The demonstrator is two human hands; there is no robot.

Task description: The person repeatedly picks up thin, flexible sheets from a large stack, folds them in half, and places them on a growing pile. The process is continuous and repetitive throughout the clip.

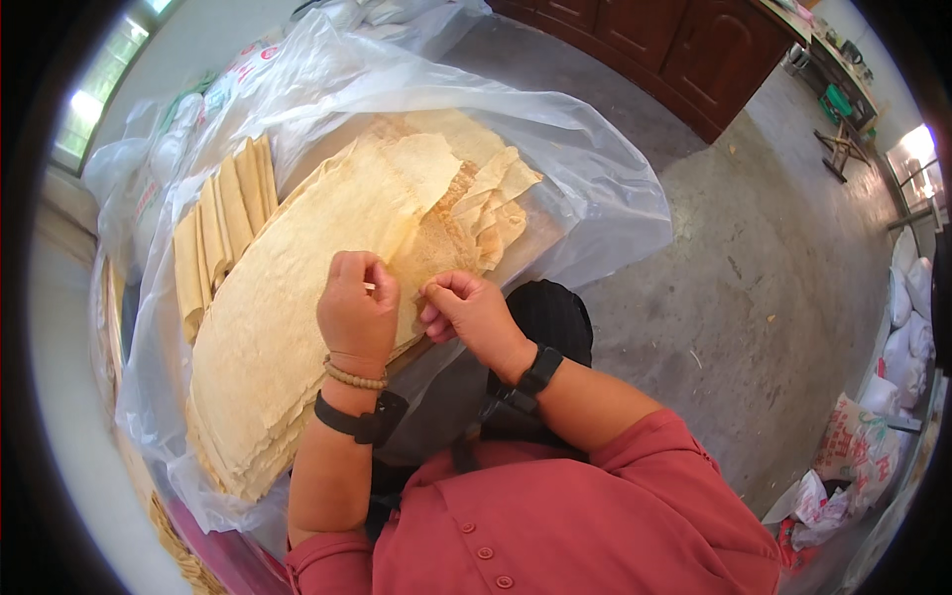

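A tall stack of thin, large flatbread sheets (275,297) lies before me on clear plastic sheeting. My left hand (359,305) is curled into a fist over the stack's near side, and a small white object (370,285) shows between its fingers. Just to the right, my right hand (468,312) has thumb and forefinger pinched together at a thin, browned flatbread sheet (439,253); the exact grip is partly hidden. Crumpled, torn flatbread pieces (494,208) rest on the stack's right end. Along its left side lie several folded flatbreads (227,216).
Clear plastic sheeting (595,163) spreads around the stack and hangs over its right side. My knee (550,320) is close beside it. A dark wooden cabinet (654,59) stands beyond, on the concrete floor (706,297). White sacks (907,349) and a printed bag (855,446) line the right.
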